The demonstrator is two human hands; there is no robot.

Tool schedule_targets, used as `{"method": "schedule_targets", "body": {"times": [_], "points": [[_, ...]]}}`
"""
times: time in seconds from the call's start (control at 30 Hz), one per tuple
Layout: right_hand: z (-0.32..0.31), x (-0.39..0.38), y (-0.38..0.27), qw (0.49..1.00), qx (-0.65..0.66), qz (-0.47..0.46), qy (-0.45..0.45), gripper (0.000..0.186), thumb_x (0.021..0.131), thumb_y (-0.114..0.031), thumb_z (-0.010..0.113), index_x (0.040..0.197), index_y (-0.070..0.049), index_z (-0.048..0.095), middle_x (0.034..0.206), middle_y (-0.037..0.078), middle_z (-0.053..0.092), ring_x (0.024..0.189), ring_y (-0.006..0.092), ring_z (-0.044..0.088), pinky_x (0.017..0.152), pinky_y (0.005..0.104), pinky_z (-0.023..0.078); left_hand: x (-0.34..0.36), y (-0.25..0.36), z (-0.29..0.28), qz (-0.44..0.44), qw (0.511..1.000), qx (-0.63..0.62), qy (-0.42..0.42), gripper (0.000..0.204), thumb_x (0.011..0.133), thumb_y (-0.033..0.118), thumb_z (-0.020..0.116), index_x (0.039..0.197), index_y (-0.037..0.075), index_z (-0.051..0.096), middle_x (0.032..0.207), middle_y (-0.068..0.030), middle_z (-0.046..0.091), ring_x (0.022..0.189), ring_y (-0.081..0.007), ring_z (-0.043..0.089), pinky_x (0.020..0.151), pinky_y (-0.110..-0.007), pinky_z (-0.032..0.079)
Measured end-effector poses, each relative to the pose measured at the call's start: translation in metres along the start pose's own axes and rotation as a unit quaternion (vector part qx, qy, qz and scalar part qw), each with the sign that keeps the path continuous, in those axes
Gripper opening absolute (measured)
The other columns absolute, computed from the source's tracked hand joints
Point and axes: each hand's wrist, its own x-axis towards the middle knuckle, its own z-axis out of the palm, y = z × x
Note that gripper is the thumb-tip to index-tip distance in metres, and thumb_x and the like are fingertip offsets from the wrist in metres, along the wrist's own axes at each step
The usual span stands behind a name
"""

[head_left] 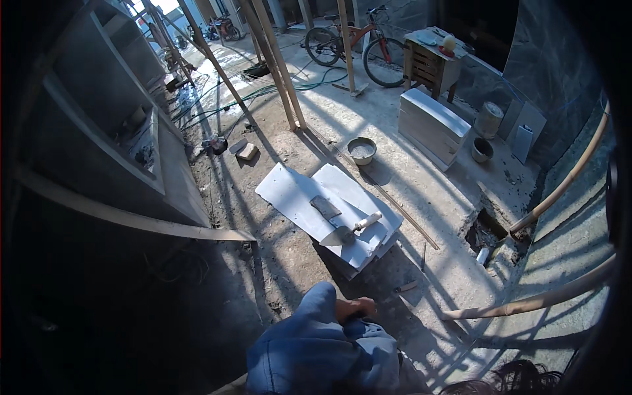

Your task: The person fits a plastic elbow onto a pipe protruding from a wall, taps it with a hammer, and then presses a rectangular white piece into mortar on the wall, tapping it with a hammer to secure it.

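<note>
At the lower edge my left hand [356, 307] shows beside my blue clothing [296, 352]. Its fingers look curled in, and whatever they may hold is hidden in shadow. I cannot see my right hand. Just ahead lies a stack of pale, flat blocks [289, 194], apart from the hand. On top rests a trowel [340, 236] with a light handle, smeared with grey. A flat grey rectangular piece [325, 207] lies beyond it on the same stack. On the ground to the right of the stack is a small tool with a brownish handle [406, 287].
A bucket of grey mix [361, 151] stands beyond the stack, near a thin wooden strip [411, 224]. Upright poles [280, 72] rise farther off. To the right are more pale blocks [431, 131], a broken-out pit [487, 230] and leaning bamboo poles [526, 305]. A bicycle [359, 46] stands behind.
</note>
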Motion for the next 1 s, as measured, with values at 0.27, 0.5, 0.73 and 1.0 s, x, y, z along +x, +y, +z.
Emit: {"method": "schedule_targets", "body": {"times": [0.27,0.5,0.73,1.0], "points": [[0.004,0.043,-0.077,0.991,-0.083,-0.057,-0.085,0.054,0.104,-0.039,0.042,0.133,0.005,0.057,0.110,0.024,0.071,0.090,0.0309,0.071,0.077,0.0364,0.059,-0.019,-0.047,0.085,-0.152,0.912,-0.373,0.078,0.054,0.101,0.053,0.050,0.116,0.006,0.072,0.109,-0.0127,0.073,0.104,-0.0282,0.068,0.089,-0.043,0.052],[-0.004,0.070,-0.094,0.983,-0.117,-0.080,-0.119,0.056,0.104,-0.040,0.040,0.132,0.005,0.057,0.112,0.024,0.070,0.093,0.0308,0.071,0.080,0.0363,0.058,0.004,-0.053,0.158,-0.123,0.874,-0.448,0.141,0.057,0.101,0.055,0.048,0.117,0.007,0.072,0.110,-0.0124,0.073,0.105,-0.0276,0.067,0.090,-0.043,0.051],[-0.007,0.072,-0.117,0.977,-0.136,-0.096,-0.129,0.058,0.105,-0.042,0.038,0.132,0.005,0.058,0.115,0.024,0.070,0.095,0.0307,0.070,0.082,0.0362,0.057,0.052,-0.048,0.173,-0.099,0.857,-0.477,0.167,0.060,0.101,0.058,0.046,0.118,0.007,0.072,0.110,-0.0121,0.073,0.106,-0.0271,0.067,0.091,-0.043,0.050],[-0.015,0.072,-0.142,0.979,-0.142,-0.089,-0.112,0.061,0.106,-0.044,0.036,0.132,0.006,0.058,0.117,0.025,0.069,0.098,0.0306,0.070,0.086,0.0361,0.057,0.120,-0.061,0.162,-0.063,0.874,-0.457,0.152,0.063,0.101,0.062,0.043,0.119,0.008,0.071,0.111,-0.0118,0.073,0.107,-0.0264,0.066,0.093,-0.043,0.049]]}}
